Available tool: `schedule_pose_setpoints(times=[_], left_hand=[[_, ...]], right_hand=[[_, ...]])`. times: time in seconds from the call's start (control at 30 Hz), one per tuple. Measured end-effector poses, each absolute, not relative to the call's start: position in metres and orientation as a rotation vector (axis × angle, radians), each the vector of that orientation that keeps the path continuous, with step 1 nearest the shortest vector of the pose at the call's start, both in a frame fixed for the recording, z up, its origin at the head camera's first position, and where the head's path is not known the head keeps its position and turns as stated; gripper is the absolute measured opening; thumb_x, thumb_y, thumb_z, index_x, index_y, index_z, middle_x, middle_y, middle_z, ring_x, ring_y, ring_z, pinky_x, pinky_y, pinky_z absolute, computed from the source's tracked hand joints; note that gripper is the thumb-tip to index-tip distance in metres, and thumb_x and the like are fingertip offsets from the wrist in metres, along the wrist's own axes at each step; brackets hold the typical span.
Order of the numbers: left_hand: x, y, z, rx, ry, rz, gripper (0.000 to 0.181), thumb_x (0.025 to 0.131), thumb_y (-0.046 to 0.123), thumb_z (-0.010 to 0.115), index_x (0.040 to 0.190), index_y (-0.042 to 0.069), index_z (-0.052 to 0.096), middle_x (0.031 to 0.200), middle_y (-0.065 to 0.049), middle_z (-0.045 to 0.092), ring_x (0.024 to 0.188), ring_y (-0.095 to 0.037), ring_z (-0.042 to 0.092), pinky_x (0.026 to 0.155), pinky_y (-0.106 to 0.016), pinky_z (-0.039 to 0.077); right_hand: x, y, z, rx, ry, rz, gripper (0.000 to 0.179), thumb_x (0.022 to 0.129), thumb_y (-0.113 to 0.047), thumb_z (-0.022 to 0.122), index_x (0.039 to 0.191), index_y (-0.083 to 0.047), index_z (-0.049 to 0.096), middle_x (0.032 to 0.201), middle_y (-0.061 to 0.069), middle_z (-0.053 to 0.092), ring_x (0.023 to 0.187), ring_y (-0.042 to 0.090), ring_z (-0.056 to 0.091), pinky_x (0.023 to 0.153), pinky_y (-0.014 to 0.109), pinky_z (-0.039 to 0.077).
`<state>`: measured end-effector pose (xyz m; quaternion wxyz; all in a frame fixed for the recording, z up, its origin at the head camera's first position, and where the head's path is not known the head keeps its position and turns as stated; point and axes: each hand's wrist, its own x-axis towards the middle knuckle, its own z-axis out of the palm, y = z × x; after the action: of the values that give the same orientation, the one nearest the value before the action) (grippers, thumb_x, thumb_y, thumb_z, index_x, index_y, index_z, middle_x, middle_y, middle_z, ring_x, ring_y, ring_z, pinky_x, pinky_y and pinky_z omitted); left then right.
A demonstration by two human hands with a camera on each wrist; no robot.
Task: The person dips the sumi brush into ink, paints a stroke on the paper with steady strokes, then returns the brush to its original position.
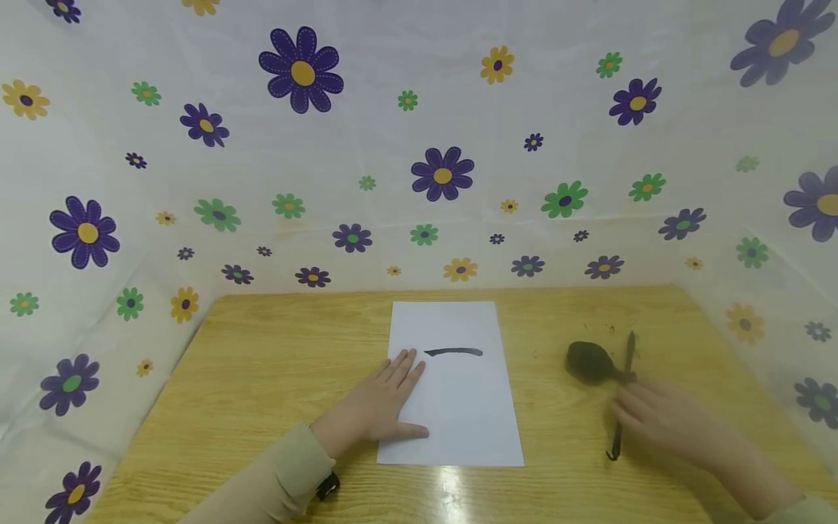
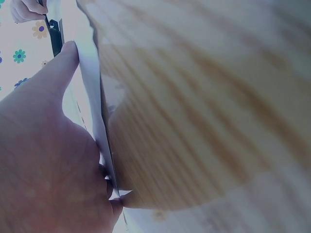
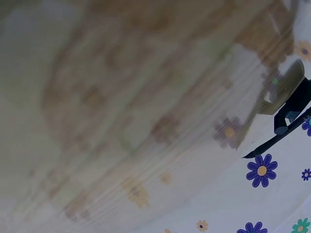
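A white sheet of paper (image 1: 458,407) lies on the table, with one black brush stroke (image 1: 455,352) across its upper half. My left hand (image 1: 382,399) rests on the sheet's left side, fingers spread and thumb pointing right. In the left wrist view that hand (image 2: 41,141) lies along the paper's edge (image 2: 87,73). My right hand (image 1: 668,418), a little blurred, pinches a dark calligraphy brush (image 1: 630,353) with a loop at its lower end. Beside it is a black spoon-shaped dish (image 1: 589,362); the brush crosses its handle, and whether they touch cannot be told.
The wood-grain table (image 1: 281,378) reaches back to a white flowered cloth (image 1: 366,131) that hangs behind it and on both sides. Small dark specks (image 1: 612,329) mark the tabletop behind the brush. A black band (image 1: 327,486) shows at my left cuff.
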<state>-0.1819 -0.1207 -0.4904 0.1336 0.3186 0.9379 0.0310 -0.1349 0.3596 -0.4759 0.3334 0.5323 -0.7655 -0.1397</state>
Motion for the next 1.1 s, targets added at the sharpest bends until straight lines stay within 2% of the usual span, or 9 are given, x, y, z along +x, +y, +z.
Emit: schedule_pose_setpoints(times=[0.33,0.6,0.9,1.1], left_hand=[[-0.1827,-0.1207,-0.4917,0.916,2.707,0.093,0.11,0.095,0.078,0.055,0.172,0.01,0.013,0.18,-0.014,0.001,0.168,-0.031,0.005,0.137,-0.047,0.017],[-0.1831,-0.1197,-0.4874,0.905,2.699,0.096,0.11,0.095,0.078,0.056,0.172,0.01,0.013,0.18,-0.014,0.002,0.168,-0.031,0.006,0.137,-0.047,0.017],[-0.1849,-0.119,-0.4827,0.904,2.695,0.094,0.11,0.096,0.077,0.055,0.172,0.01,0.013,0.18,-0.014,0.002,0.168,-0.031,0.006,0.137,-0.047,0.016],[-0.1857,-0.1198,-0.4821,0.903,2.692,0.097,0.109,0.096,0.078,0.054,0.172,0.011,0.013,0.18,-0.014,0.001,0.168,-0.03,0.005,0.137,-0.047,0.016]], right_hand=[[-0.1359,0.355,-0.4728,1.417,-2.015,-0.372,0.063,0.105,0.013,0.013,0.095,-0.005,0.072,0.092,0.01,0.071,0.083,0.025,0.066,0.073,0.039,0.061],[-0.1383,0.3554,-0.4758,1.417,-2.048,-0.378,0.061,0.105,0.011,0.012,0.098,-0.004,0.071,0.093,0.009,0.07,0.084,0.024,0.065,0.074,0.038,0.06],[-0.1418,0.3599,-0.4787,1.415,-2.105,-0.435,0.07,0.105,0.008,0.004,0.101,-0.006,0.072,0.097,0.009,0.072,0.087,0.024,0.068,0.078,0.038,0.061],[-0.1433,0.3611,-0.4783,1.416,-2.12,-0.415,0.07,0.104,0.009,0.004,0.102,-0.006,0.073,0.098,0.01,0.073,0.089,0.025,0.069,0.081,0.04,0.062]])
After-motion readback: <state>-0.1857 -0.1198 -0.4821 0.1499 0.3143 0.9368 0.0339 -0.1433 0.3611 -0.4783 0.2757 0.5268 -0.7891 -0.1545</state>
